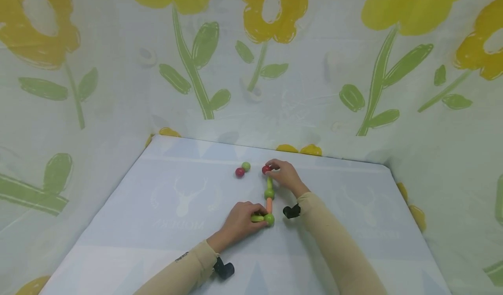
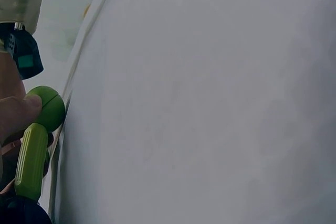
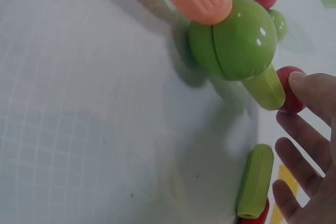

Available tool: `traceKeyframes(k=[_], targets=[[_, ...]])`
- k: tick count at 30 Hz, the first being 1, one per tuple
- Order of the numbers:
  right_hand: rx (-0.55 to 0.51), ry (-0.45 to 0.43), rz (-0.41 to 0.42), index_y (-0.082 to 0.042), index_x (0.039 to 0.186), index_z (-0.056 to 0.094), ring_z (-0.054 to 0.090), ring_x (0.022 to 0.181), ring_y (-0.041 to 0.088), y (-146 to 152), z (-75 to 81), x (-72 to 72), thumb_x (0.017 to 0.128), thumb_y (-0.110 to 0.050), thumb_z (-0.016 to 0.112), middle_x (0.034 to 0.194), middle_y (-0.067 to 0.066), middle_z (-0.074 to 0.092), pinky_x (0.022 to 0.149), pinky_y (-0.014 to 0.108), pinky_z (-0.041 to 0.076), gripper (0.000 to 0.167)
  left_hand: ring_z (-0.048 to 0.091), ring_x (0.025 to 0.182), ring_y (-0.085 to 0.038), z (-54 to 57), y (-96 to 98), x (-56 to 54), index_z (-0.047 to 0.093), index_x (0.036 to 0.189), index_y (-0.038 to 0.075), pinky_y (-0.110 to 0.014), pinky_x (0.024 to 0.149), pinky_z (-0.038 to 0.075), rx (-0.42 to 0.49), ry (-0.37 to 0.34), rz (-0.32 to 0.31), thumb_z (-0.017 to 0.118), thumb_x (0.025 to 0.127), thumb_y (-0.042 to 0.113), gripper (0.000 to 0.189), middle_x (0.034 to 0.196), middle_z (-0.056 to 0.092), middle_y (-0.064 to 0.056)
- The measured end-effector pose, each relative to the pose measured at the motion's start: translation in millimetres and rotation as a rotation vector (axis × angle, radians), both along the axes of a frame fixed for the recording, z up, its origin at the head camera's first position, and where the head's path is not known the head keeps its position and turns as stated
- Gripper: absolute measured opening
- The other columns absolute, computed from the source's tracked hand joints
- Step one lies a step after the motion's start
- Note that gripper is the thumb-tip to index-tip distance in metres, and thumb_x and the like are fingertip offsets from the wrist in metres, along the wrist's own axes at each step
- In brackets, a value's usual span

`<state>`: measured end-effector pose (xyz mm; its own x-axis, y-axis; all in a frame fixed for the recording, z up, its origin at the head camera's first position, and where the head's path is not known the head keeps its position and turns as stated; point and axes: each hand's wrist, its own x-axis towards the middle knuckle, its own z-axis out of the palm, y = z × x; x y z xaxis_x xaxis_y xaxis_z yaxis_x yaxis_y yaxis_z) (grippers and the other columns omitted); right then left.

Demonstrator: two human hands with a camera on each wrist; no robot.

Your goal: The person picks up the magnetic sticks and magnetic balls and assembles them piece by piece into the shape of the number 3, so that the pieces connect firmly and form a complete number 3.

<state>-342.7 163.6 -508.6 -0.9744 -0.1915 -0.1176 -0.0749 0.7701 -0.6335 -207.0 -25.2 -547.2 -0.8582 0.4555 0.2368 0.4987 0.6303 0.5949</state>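
Observation:
A row of toy balls and rods stretches away across the table. My left hand point(image 1: 242, 220) grips its near end, thumb on a green ball point(image 2: 50, 109). A yellow-green rod point(image 2: 31, 161) joins that ball, and a dark blue rounded thing point(image 2: 23, 212) sits at its other end. From the green ball an orange rod point(image 1: 269, 205) runs to a second green ball point(image 3: 244, 38), then another yellow-green rod point(image 3: 266, 88). At the far end my right hand point(image 1: 286, 176) pinches a red ball point(image 3: 290, 88) between thumb and finger, touching that rod.
Left of the row, a loose red ball point(image 1: 239, 172) and a light green ball point(image 1: 246, 166) lie side by side. The right wrist view also has a yellow-green rod point(image 3: 255, 182) by something red. A white cloth covers the table point(image 1: 165, 238); flowered curtains point(image 1: 298, 89) hang around it.

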Motion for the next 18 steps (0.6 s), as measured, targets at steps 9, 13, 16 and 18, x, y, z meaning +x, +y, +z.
traceKeyframes(k=[9, 13, 16, 18], targets=[[0.015, -0.015, -0.023, -0.025, 0.124, 0.062, 0.058, 0.116, 0.023, 9, -2.2, 0.9, 0.091, -0.034, 0.069, 0.121, 0.002, 0.066, 0.095, 0.042, 0.051, 0.035, 0.051, 0.073, 0.002, 0.5, -0.1, 0.8, 0.072, 0.099, 0.030, -0.021, 0.073, 0.042, 0.004, 0.017, 0.000, 0.078, 0.082, 0.037, 0.020, 0.087, 0.069, 0.019], [0.020, -0.029, -0.039, -0.024, 0.124, 0.062, 0.058, 0.114, 0.024, 11, -2.6, 1.7, 0.092, -0.036, 0.068, 0.122, 0.004, 0.065, 0.096, 0.042, 0.050, 0.035, 0.051, 0.073, 0.001, 0.1, 0.0, -0.1, 0.072, 0.099, 0.031, -0.021, 0.073, 0.041, -0.002, 0.012, 0.001, 0.077, 0.083, 0.039, 0.019, 0.087, 0.069, 0.020], [0.027, -0.046, -0.054, -0.025, 0.124, 0.062, 0.057, 0.112, 0.023, 13, -5.5, 0.5, 0.092, -0.038, 0.067, 0.122, 0.004, 0.065, 0.096, 0.042, 0.050, 0.035, 0.051, 0.073, 0.001, 0.0, 0.0, -0.4, 0.072, 0.100, 0.031, -0.021, 0.073, 0.041, -0.007, 0.008, 0.002, 0.077, 0.083, 0.040, 0.020, 0.087, 0.069, 0.020], [0.032, -0.052, -0.056, -0.025, 0.124, 0.062, 0.057, 0.111, 0.023, 14, -7.2, -0.4, 0.092, -0.039, 0.066, 0.122, 0.004, 0.065, 0.097, 0.041, 0.050, 0.035, 0.051, 0.073, 0.001, 0.0, 0.1, -0.3, 0.072, 0.100, 0.031, -0.021, 0.074, 0.041, -0.012, 0.002, 0.003, 0.077, 0.083, 0.040, 0.020, 0.087, 0.069, 0.020]])
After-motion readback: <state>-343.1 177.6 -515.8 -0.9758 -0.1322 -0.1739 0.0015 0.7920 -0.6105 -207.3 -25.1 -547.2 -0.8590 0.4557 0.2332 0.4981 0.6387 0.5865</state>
